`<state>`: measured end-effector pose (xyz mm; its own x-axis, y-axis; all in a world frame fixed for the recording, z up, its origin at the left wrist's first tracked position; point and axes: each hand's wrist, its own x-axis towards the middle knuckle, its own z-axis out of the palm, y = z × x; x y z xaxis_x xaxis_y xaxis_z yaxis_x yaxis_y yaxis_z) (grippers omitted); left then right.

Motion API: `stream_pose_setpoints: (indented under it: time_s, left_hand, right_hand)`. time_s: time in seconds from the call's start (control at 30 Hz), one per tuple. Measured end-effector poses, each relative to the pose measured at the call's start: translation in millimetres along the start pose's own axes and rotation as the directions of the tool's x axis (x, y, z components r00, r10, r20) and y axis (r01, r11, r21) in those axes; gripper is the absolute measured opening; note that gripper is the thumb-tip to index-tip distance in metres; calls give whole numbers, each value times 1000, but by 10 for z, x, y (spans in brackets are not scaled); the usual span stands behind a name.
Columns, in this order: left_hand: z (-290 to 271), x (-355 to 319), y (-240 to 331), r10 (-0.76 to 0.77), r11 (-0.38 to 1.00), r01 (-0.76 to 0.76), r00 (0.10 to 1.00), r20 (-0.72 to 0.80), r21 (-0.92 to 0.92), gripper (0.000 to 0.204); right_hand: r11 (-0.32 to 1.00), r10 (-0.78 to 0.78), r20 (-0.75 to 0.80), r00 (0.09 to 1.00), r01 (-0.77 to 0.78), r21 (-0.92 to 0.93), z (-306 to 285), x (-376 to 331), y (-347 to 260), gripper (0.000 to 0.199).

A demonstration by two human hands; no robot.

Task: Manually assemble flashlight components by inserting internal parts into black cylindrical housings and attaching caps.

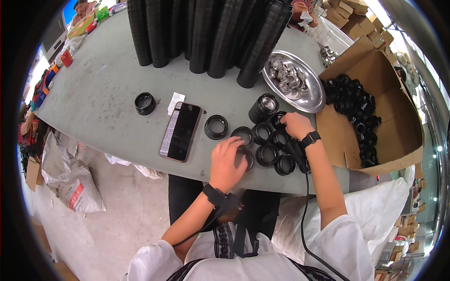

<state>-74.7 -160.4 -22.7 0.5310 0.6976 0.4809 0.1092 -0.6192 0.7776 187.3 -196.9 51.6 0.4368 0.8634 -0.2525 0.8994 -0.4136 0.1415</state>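
Several short black rings (267, 155) stand grouped near the table's front edge. My left hand (227, 161) is at the group's left side, thumb and fingers apart. Its fingertips reach the rim of one black ring (243, 136); another, blurred ring (247, 158) lies beside the thumb, and I cannot tell whether the hand touches it. My right hand (297, 125) has its fingers closed on a black ring (278, 120) at the group's far right, partly hiding it. Just behind stands a taller black cylinder (264, 108) with a shiny metal piece in its top.
Tall black stacks (219, 40) rise at the back. A metal tray (304, 99) of silvery pieces and a cardboard box (389, 140) of black parts stand at the right. A phone (181, 132), a loose ring (216, 127) and another ring (145, 103) lie to the left.
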Motion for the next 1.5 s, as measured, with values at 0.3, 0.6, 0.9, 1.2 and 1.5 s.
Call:
stream_pose_setpoints:
  time_s: [0.3, 0.6, 0.9, 1.2, 1.5]
  left_hand:
    - [45, -13, -68, 18, 1000, -18, 1000, -2, 5, 38]
    - [43, 3, -40, 32, 999, -32, 999, 6, -20, 35]
    - [48, -20, -62, 35, 999, -35, 999, 17, 3, 35]
    - [38, -23, -51, 27, 999, -28, 999, 24, 42, 35]
    - [-13, 31, -3, -5, 1000, 5, 1000, 9, 22, 34]
  right_hand:
    - [844, 37, -234, 971, 95, 527, 181, -206, 279, 31]
    - [793, 140, -353, 925, 109, 600, 313, -748, 770, 38]
    - [785, 289, -452, 844, 62, 616, 673, -1521, 421, 37]
    - [776, 206, -564, 800, 218, 592, 434, -1000, 429, 44]
    - [912, 51, -452, 891, 142, 384, -125, 1124, 969, 77]
